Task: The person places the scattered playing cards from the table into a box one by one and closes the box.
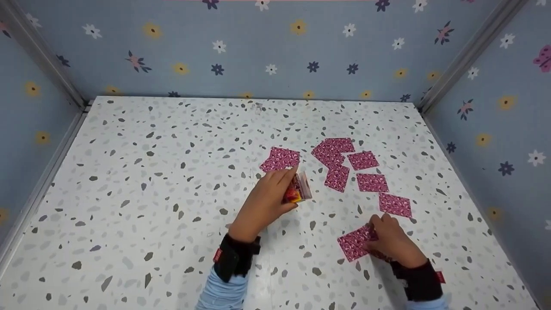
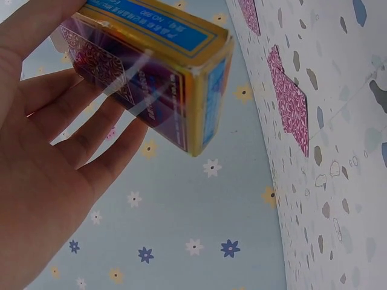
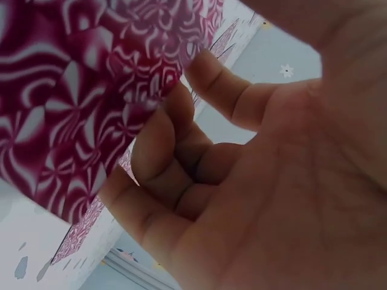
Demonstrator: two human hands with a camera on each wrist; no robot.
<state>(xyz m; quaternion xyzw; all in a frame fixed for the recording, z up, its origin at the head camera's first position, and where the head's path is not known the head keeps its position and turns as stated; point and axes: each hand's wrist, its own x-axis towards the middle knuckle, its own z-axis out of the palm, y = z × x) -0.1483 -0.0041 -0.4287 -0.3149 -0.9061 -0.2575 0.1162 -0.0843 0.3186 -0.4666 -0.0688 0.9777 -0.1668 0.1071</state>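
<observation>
My left hand [image 1: 263, 201] grips a playing-card box [image 2: 181, 84], gold-edged with a dark purple face and blue panels, above the table near its middle. In the head view the fingers cover part of the box, and its clear, pale end points right. At the front right, my right hand [image 1: 395, 242] pinches a playing card [image 1: 354, 244] by its right side. The card's pink-and-white swirled back [image 3: 72, 115] faces the right wrist camera; the thumb and curled fingers hold its edge. Just beyond the right hand lies another pink-backed card [image 1: 395, 205].
More pink-backed cards are spread on the speckled white table [image 1: 150, 181]: an overlapping group [image 1: 329, 151], single cards [image 1: 372, 182] to its right, and overlapping cards [image 1: 282, 158] beyond the left hand. Blue flowered panels [image 1: 258, 51] border the table's back and sides.
</observation>
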